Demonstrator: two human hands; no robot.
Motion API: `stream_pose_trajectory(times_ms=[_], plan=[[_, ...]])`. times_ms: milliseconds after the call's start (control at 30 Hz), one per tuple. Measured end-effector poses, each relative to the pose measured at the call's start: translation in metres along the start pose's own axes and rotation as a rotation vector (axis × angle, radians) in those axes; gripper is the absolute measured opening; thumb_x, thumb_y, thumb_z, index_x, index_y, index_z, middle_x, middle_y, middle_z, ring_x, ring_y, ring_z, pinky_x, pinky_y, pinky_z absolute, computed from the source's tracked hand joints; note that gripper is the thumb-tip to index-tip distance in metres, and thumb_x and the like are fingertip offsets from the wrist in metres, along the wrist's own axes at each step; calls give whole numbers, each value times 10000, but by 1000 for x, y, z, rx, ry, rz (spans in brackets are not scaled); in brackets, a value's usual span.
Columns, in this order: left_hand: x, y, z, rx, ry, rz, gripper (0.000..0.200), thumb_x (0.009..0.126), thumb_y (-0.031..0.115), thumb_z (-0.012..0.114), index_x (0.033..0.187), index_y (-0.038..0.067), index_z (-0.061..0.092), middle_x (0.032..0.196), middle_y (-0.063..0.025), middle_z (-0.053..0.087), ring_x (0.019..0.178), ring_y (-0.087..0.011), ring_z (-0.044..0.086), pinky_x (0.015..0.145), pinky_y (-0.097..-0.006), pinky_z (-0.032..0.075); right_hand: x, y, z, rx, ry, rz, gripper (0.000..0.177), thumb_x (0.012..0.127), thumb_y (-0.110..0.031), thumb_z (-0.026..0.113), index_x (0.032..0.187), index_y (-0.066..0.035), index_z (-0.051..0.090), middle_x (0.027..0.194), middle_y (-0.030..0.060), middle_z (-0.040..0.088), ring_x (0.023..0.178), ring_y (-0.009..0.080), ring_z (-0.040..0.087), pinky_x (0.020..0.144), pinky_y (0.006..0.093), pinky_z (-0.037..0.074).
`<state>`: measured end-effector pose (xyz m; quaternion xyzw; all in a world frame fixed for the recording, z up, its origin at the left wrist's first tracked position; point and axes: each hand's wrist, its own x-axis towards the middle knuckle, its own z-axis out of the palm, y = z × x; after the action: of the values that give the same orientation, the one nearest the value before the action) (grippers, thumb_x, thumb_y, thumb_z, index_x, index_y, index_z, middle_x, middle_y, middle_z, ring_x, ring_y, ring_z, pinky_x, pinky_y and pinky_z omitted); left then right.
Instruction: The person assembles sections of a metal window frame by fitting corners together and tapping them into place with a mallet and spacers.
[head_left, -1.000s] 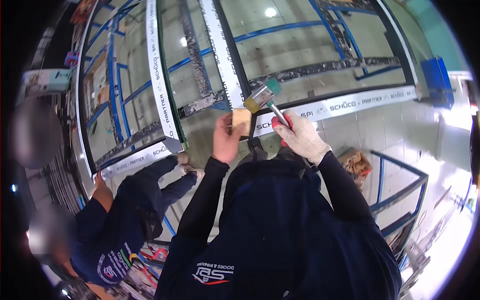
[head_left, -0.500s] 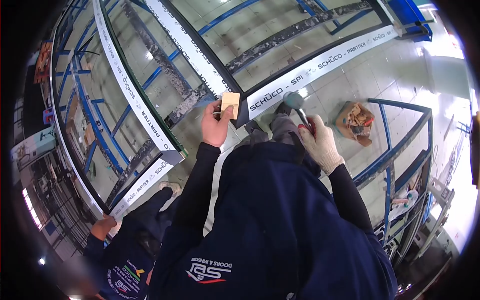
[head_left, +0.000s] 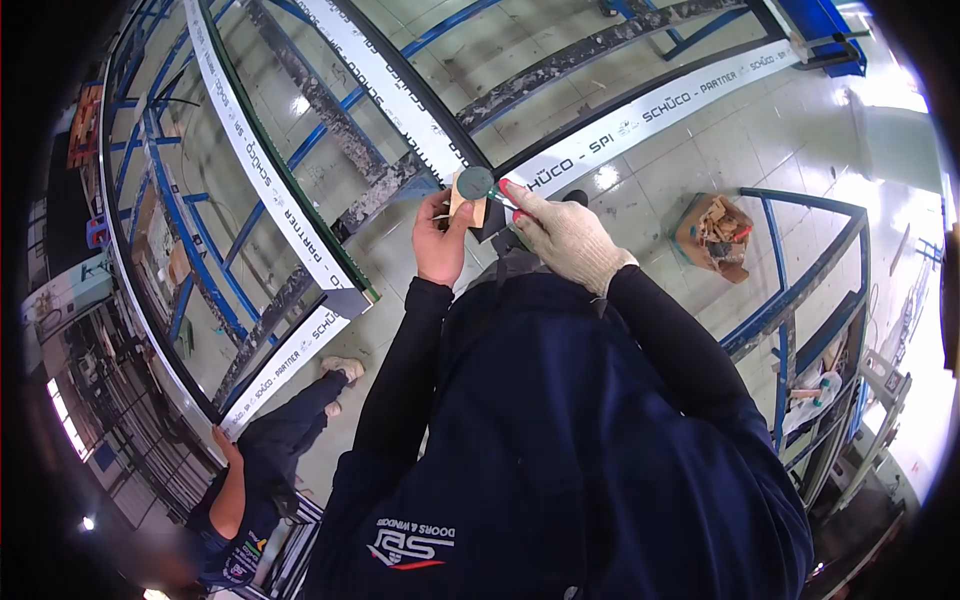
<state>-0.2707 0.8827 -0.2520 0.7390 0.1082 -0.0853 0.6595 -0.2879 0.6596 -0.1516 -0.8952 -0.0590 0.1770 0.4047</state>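
My bare left hand [head_left: 438, 248] pinches a small pale wooden block [head_left: 479, 213] at the corner of a dark frame [head_left: 640, 125] covered in white printed tape. My right hand [head_left: 575, 240], in a white knit glove with red fingertips, is closed round the handle of a mallet. Its round grey-green mallet head [head_left: 475, 181] overlaps the upper part of the block in this view. Part of the corner lies hidden behind the block and my fingers.
A second taped frame [head_left: 270, 170] lies on the left, where a co-worker's hand [head_left: 228, 445] touches its near corner. Blue metal stands [head_left: 800, 205] rise at the right. An open cardboard box [head_left: 712, 235] of scraps sits on the tiled floor.
The mallet in my right hand has swung left and up onto the wooden block. My left hand has shifted slightly right with the block. The co-worker has moved lower in view.
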Motion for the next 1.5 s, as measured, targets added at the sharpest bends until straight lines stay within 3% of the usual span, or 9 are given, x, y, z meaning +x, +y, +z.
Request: stream_pose_trajectory(times_ms=[533,767,867,1000,1167,1267,1333,1367,1500], plan=[[-1,-2,-2,-209,15,-91,299,915,160,765,1103,-48,660,995,-81,708,836,-96,635,749,-249,519,-5,-51,-23,276,211,-180,484,1007,-252,531,1476,-152,470,805,231,656,769,427,649,679,494,503],[3,1,-4,-154,23,-131,295,923,149,752,1110,-53,646,1012,-87,703,852,-114,647,778,-260,529,4,-14,2,146,38,84,437,1007,-268,516,1405,-89,511,865,269,681,822,444,666,745,522,511],[-9,11,-6,-333,97,-218,290,934,129,732,1139,-42,617,1040,-94,692,893,-132,653,795,-279,540,-8,-34,-23,379,78,245,496,959,-328,635,1315,7,551,858,207,706,783,290,716,728,399,538],[-39,34,-8,-397,-81,-275,239,941,90,710,1117,-19,590,1046,-104,685,934,-158,666,826,-301,559,-31,-17,-41,361,144,251,583,801,-331,846,1175,25,574,888,139,704,840,164,693,735,342,551],[-66,54,43,-346,-559,-140,317,876,104,783,1119,3,605,1001,-76,689,888,-129,660,795,-280,544,-49,-10,-37,454,122,361,589,779,-226,858,1212,25,548,1032,144,694,937,169,683,811,329,564],[-54,64,30,123,-438,-145,434,876,161,786,1208,-11,565,1141,-123,656,1032,-198,636,935,-337,499,-66,-5,-41,413,171,412,555,786,-184,839,1202,36,546,1023,146,695,933,172,685,803,328,564],[-40,25,20,464,144,280,641,816,265,843,1278,-49,528,1235,-193,601,1142,-282,591,998,-392,460,-77,-2,-45,372,218,448,545,787,-171,833,1196,41,543,1016,146,694,928,170,685,792,329,565],[-27,9,13,445,251,186,776,793,281,854,1354,-94,471,1306,-258,541,1228,-355,532,1067,-426,410,-82,-2,-47,353,231,483,551,784,-178,833,1197,43,543,1012,149,697,927,174,686,795,332,564],[6,7,9,-116,-19,-253,846,802,128,819,1429,-106,304,1258,-225,584,1148,-292,604,1002,-376,496,-100,9,-44,310,285,553,568,775,-201,836,1195,47,545,995,163,703,911,204,699,812,345,559]])
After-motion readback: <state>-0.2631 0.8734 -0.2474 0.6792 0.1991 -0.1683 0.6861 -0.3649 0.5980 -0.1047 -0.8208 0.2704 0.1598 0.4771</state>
